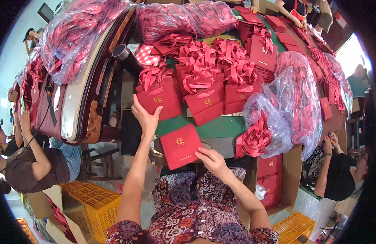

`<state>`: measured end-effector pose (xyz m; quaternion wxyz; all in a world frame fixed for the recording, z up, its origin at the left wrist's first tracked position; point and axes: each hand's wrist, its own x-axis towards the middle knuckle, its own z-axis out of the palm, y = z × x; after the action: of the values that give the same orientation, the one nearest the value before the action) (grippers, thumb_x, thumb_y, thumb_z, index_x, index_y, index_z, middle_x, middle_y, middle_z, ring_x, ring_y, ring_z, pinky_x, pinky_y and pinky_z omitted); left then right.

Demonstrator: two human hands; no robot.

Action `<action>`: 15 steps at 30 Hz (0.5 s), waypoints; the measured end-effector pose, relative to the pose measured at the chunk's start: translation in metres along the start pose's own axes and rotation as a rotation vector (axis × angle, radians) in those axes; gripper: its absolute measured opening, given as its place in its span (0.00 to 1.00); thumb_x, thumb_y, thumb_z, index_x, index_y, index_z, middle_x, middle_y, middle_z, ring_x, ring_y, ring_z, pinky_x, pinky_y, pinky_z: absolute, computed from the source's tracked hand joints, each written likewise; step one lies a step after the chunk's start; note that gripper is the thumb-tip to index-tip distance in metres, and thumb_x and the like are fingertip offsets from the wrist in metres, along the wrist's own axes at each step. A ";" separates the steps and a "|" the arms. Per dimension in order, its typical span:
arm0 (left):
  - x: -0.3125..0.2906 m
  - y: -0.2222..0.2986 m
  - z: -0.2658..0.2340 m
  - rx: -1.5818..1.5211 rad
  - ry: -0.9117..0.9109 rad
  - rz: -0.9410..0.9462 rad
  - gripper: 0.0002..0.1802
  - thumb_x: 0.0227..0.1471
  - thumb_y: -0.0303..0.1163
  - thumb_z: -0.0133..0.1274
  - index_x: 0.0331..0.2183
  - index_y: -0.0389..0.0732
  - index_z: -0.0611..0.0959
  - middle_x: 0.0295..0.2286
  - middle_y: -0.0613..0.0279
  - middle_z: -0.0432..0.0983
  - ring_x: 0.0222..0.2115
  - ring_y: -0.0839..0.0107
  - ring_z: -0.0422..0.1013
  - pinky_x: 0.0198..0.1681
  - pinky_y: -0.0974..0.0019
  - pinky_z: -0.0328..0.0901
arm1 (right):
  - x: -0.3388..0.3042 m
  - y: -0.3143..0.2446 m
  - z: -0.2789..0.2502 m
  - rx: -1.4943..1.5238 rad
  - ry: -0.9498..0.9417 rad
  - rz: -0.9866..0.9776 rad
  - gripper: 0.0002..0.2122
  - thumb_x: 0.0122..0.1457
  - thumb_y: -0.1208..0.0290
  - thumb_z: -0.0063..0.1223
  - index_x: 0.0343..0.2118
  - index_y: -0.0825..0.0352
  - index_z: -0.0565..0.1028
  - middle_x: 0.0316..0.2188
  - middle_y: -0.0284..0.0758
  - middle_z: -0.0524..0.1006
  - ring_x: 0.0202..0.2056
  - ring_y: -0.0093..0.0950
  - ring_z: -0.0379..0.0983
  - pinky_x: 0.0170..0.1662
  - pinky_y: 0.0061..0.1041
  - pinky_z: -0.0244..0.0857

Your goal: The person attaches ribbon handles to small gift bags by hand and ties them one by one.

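Note:
Low in front of me, a flat red paper bag (pixel 177 144) with a gold emblem is pinched at its lower right corner by my right hand (pixel 214 164). My left hand (pixel 146 118) is open, thumb spread from the fingers, against the lower left corner of a ribbon-handled red gift bag (pixel 162 101). That bag stands at the left end of the packed rows. Beside it are more red gift bags (pixel 206 101) with pink-red ribbon handles, leaning together on the green table top (pixel 204 129).
A black bottle (pixel 127 59) stands left of the bags. Plastic sacks of ribbon (pixel 297 97) lie at right, with others at the back. A cardboard box (pixel 291 179) holds red bags below the table. Yellow crates (pixel 96 203) sit low on both sides. Other people work around the tables.

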<state>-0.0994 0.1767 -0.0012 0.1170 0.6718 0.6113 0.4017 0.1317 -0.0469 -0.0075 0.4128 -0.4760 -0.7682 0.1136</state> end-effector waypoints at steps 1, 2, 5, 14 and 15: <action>0.001 0.003 -0.001 0.060 0.030 0.018 0.67 0.35 0.38 0.74 0.66 0.36 0.47 0.54 0.39 0.60 0.55 0.42 0.57 0.62 0.45 0.49 | -0.010 0.001 -0.003 -0.010 -0.010 -0.015 0.22 0.48 0.79 0.55 0.50 0.66 0.77 0.48 0.40 0.75 0.42 0.37 0.76 0.43 0.33 0.73; -0.001 0.003 -0.001 0.056 0.026 0.017 0.67 0.35 0.38 0.74 0.66 0.36 0.47 0.54 0.39 0.60 0.55 0.42 0.57 0.62 0.45 0.49 | -0.020 0.000 -0.007 -0.006 -0.029 -0.007 0.22 0.48 0.79 0.55 0.50 0.66 0.77 0.48 0.40 0.75 0.41 0.37 0.76 0.43 0.33 0.73; -0.006 0.004 -0.005 -0.004 0.062 0.046 0.65 0.36 0.36 0.73 0.65 0.33 0.47 0.55 0.37 0.59 0.55 0.41 0.57 0.61 0.45 0.50 | -0.045 -0.006 -0.013 -0.009 -0.064 0.020 0.22 0.48 0.78 0.55 0.51 0.65 0.76 0.48 0.40 0.76 0.42 0.37 0.76 0.44 0.32 0.72; -0.076 0.048 -0.029 -0.149 -0.038 0.083 0.40 0.50 0.24 0.59 0.62 0.36 0.60 0.54 0.45 0.59 0.54 0.50 0.59 0.56 0.56 0.59 | -0.095 -0.013 -0.023 -0.126 0.097 0.121 0.21 0.48 0.82 0.59 0.48 0.67 0.78 0.45 0.41 0.75 0.42 0.39 0.76 0.43 0.32 0.74; -0.091 0.050 -0.030 -0.149 -0.101 0.081 0.37 0.50 0.24 0.58 0.60 0.36 0.64 0.54 0.47 0.61 0.54 0.52 0.59 0.56 0.56 0.59 | -0.095 -0.010 -0.021 -0.135 0.128 0.129 0.22 0.47 0.82 0.60 0.48 0.66 0.78 0.45 0.41 0.75 0.42 0.39 0.76 0.43 0.33 0.74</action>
<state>-0.0766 0.0722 0.0148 0.1806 0.7049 0.5454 0.4161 0.1605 -0.1354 -0.0383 0.4200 -0.5574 -0.7139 0.0570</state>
